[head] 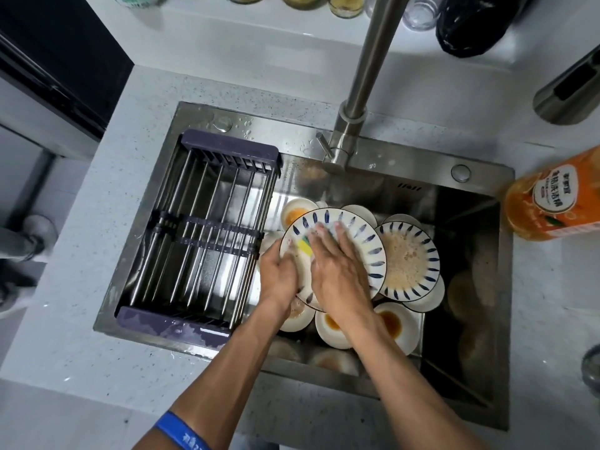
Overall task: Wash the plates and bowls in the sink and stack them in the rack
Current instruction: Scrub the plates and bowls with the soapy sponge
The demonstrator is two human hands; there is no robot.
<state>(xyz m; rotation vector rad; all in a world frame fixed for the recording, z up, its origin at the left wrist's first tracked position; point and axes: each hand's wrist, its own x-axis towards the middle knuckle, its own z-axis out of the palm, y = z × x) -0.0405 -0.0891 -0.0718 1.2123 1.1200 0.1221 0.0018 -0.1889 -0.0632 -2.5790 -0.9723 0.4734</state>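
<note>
A white plate with blue dashes (360,235) is held over the steel sink (406,186). My left hand (280,271) grips its left rim. My right hand (337,267) lies flat on the plate's face, fingers straight, pressing a yellow-green sponge (305,246) that shows under the fingers. Beside it on the right sits a second blue-dashed plate (409,254) with brownish residue. Several small white bowls with orange sauce lie below, among them one at the back (293,212) and one at the front (394,323). The rack (201,235) across the sink's left half holds nothing.
The faucet (360,92) rises behind the sink, no water visibly running. An orange detergent bottle (555,199) lies on the counter at the right. Jars and a black bag (467,24) stand on the back ledge. A speckled white counter (113,352) surrounds the sink.
</note>
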